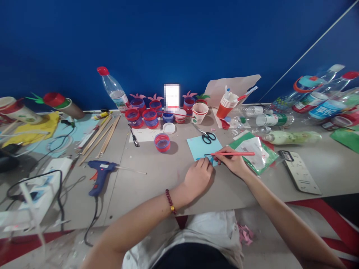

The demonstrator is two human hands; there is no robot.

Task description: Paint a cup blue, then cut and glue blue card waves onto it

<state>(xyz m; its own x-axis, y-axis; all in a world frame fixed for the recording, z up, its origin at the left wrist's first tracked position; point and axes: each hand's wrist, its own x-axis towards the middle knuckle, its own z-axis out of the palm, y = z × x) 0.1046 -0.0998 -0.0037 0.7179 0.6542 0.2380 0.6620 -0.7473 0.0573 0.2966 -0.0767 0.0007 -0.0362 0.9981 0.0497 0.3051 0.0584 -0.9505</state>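
My right hand (231,160) grips a slim red paintbrush (238,153), its dark tip pointing left. Under that tip lies a small blue paper cut-out (212,159), pinned by the curled fingers of my left hand (198,177). My fingers partly hide the cut-out. Beneath it is a sheet of light blue paper (196,145). Black-handled scissors (207,138) rest on the sheet's upper edge. Right of my right hand, a clear packet (254,151) lies over green paper. A small red and blue ring-shaped pot (162,143) stands to the left of the sheet.
A blue glue gun (101,175) with its cord lies left, near a white power strip (50,183). Several decorated pots (150,118) and paint jars line the wall. Plastic bottles (275,120) crowd the right side. A phone (300,172) lies near the front edge.
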